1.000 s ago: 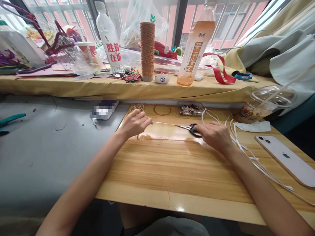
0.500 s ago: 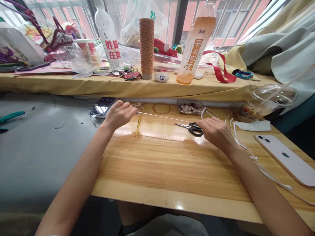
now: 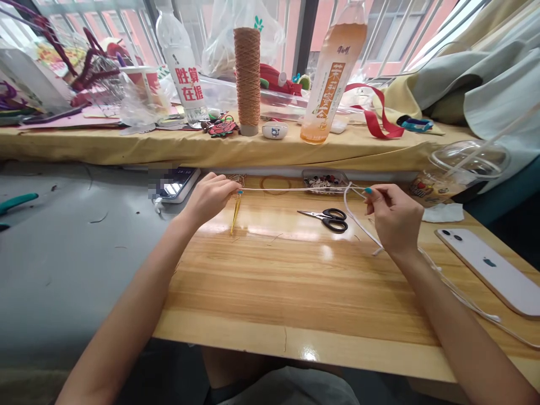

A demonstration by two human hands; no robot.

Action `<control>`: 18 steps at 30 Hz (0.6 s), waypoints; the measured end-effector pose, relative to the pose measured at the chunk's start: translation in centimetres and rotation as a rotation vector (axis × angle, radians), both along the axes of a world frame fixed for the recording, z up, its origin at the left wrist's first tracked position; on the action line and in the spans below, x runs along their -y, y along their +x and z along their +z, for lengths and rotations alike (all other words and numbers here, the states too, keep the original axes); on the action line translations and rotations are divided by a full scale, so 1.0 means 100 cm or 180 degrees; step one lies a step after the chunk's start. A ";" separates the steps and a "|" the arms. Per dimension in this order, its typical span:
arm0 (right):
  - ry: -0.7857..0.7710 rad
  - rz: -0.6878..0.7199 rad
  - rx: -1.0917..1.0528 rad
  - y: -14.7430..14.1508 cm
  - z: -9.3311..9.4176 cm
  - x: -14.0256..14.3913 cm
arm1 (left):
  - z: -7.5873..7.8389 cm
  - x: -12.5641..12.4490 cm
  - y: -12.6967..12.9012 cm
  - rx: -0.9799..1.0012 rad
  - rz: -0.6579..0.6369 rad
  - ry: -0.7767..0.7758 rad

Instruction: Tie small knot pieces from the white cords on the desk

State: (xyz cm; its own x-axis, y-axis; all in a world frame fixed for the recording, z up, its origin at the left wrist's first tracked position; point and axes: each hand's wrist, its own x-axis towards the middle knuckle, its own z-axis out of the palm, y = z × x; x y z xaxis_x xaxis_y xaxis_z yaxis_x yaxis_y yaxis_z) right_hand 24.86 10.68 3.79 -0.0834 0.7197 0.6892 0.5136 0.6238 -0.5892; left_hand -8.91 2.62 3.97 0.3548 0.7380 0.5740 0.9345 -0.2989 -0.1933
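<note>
A thin pale thread (image 3: 287, 189) runs taut and nearly level between my two hands above the wooden tabletop. My left hand (image 3: 213, 197) pinches one end, close to gold tweezers (image 3: 235, 216) on the wood. At the other end, my right hand (image 3: 394, 216) is closed on the thread between thumb and fingers. A white cord (image 3: 358, 222) loops beside the right hand; whether that hand touches it, I cannot tell. Black-handled scissors (image 3: 331, 218) lie under the thread, left of the right hand. Behind them is a clear box of beads (image 3: 324, 183).
A phone (image 3: 491, 270) lies at the right, near a plastic cup (image 3: 447, 174) and earphone wires. Another phone (image 3: 177, 183) lies beyond my left hand. The cloth-covered ledge (image 3: 236, 151) bears a spool (image 3: 248, 81), two bottles and a red ribbon (image 3: 379, 121).
My right hand has moved right and turned, thumb now visible, uncovering the scissors' handles. The thread span has grown longer and more level. My left hand has stayed nearly in place.
</note>
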 end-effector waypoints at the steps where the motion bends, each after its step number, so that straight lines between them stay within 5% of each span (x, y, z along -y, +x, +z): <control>1: -0.0449 0.0248 -0.0611 -0.002 0.001 0.000 | -0.001 0.000 0.004 0.0095 -0.0055 -0.0122; 5: -0.1850 0.1241 -0.2289 -0.012 0.001 0.005 | -0.003 0.001 0.027 0.0609 -0.0011 -0.0654; 11: -0.3063 0.2092 -0.2005 -0.038 0.000 0.038 | -0.002 0.009 0.056 0.1914 -0.0085 -0.0633; 14: -0.3569 0.2447 -0.1608 -0.048 0.002 0.051 | 0.001 0.014 0.065 0.1587 -0.0433 -0.0376; 18: -0.3350 0.2040 -0.1983 -0.045 0.003 0.047 | 0.004 0.021 0.078 0.0715 -0.1120 -0.0427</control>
State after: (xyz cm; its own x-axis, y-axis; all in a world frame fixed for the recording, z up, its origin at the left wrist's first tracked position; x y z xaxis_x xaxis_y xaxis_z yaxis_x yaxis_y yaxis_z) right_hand 20.39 5.94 4.06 -0.4764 0.8730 -0.1050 -0.2113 -0.2295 -0.9501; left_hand -1.15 0.52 4.39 0.4752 0.6679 0.5728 0.7857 -0.6151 0.0653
